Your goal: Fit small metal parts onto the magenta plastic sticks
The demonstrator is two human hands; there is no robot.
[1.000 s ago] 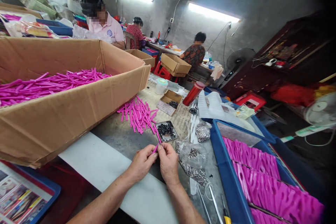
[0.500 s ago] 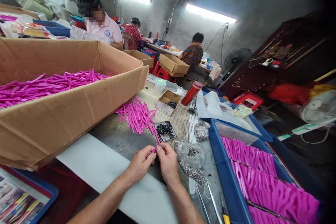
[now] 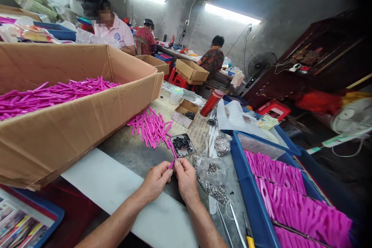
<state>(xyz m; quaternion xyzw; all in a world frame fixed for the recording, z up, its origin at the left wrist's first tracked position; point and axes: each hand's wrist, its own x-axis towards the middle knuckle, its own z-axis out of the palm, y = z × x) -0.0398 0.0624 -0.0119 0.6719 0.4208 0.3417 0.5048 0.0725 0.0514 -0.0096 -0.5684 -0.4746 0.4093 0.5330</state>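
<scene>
So left hand [image 3: 157,179] and right hand [image 3: 186,178] both pinching a slim magenta plastic stick [image 3: 171,164], near a square tray [image 3: 184,151] of black bits [image 3: 178,142]

No readable text, labels or numbers.

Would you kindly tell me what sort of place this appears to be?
It looks like a small workshop or factory room: a large cardboard box holds many pink sticks, a blue bin holds rows of pink pieces, and other people sit across the room.
</scene>
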